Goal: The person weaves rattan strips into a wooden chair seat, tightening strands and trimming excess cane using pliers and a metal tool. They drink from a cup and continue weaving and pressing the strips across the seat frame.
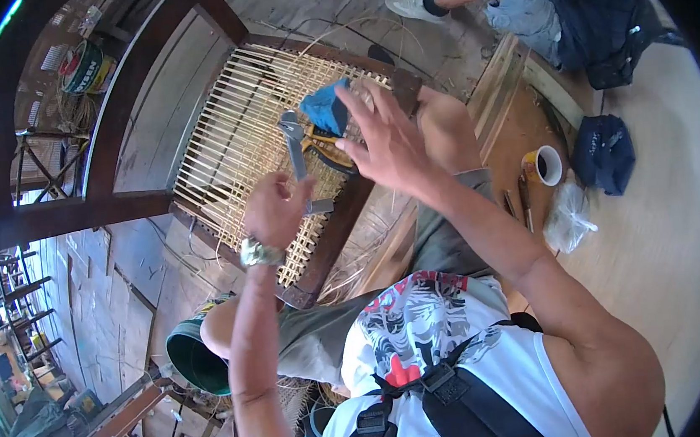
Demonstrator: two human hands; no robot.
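A wooden chair frame (156,43) lies in front of me, its seat partly woven with pale cane strips (233,137). My left hand (276,209), with a watch on its wrist, is curled over the near part of the seat. Its fingers close at the lower end of a grey metal tool (294,144); the exact grip is partly hidden. My right hand (388,135) is raised at the seat's right side, fingers spread and holding nothing. Beside it are a blue cloth-like item (324,107) and a yellow-and-black hand tool (326,149), perhaps pliers.
To the right are a cup of dark liquid (543,166), a clear plastic bag (569,218) and a dark blue cap (605,154). Another person (549,5) sits at the upper right. A green container (195,356) stands by my left knee; a paint bucket (85,69) is beyond the chair.
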